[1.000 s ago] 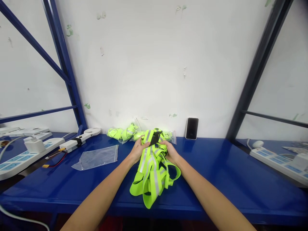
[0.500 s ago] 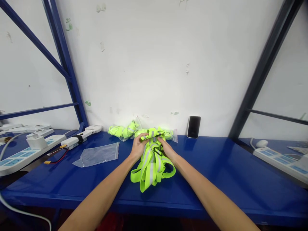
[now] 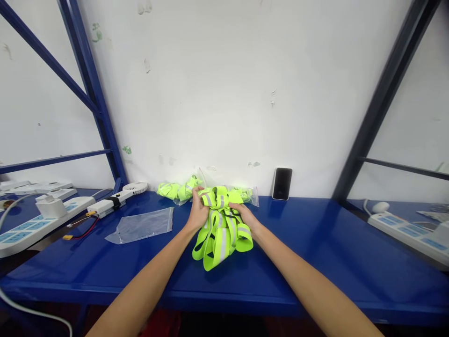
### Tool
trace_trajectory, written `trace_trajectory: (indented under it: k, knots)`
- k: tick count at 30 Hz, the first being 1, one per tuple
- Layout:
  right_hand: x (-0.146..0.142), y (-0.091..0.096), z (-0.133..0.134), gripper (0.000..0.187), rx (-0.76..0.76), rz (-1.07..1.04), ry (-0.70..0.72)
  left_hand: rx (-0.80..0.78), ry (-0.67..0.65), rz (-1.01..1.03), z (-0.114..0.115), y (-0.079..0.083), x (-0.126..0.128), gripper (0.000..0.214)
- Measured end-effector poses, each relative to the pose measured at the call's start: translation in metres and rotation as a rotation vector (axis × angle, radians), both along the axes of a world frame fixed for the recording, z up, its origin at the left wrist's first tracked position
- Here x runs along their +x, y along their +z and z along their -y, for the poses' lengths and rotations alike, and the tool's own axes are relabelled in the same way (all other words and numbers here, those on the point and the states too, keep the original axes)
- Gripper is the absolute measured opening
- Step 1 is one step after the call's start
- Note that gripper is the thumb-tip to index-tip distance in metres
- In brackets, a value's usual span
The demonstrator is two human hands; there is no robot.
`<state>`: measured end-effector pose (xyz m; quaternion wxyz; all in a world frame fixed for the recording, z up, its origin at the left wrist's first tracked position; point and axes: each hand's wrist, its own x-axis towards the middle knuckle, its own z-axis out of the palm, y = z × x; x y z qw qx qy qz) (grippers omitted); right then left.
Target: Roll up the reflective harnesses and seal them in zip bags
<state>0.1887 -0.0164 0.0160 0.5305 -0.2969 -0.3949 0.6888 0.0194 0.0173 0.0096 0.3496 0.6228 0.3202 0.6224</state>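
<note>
Both hands are on a bundle of neon-yellow reflective straps (image 3: 220,229) that lies near the middle of the blue counter (image 3: 315,262), a little toward its far side. The left hand (image 3: 197,213) has its grip clamped on the top left of the bundle, fingers curled over a folded strap with a grey stripe. The right hand (image 3: 245,215) has its grip closed on the top right of the same bundle, its fingers half buried among the loops. The lower loops of the straps spill toward the near edge and rest on the counter.

Just beyond the hands, against the white wall (image 3: 228,93), lie packed bags of yellow straps (image 3: 178,191), some of them in clear plastic. To the left of the bundle an empty clear zip bag (image 3: 142,224) lies flat on the counter. Farther left sits a small white fan (image 3: 115,199), with a red wire (image 3: 82,229) beside it, and white power strips (image 3: 31,224) at the left edge. A dark phone (image 3: 282,183) leans upright against the wall to the right of the hands. Another power strip (image 3: 407,229) lies far right, past the dark frame post (image 3: 379,107).
</note>
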Motion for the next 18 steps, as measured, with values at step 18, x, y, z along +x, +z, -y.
trace_trajectory:
  k: [18]
  knots:
    - [0.021, 0.005, -0.010, 0.036, 0.523, 0.550, -0.281, -0.415, -0.581, 0.204, 0.017, 0.016, 0.003, 0.048]
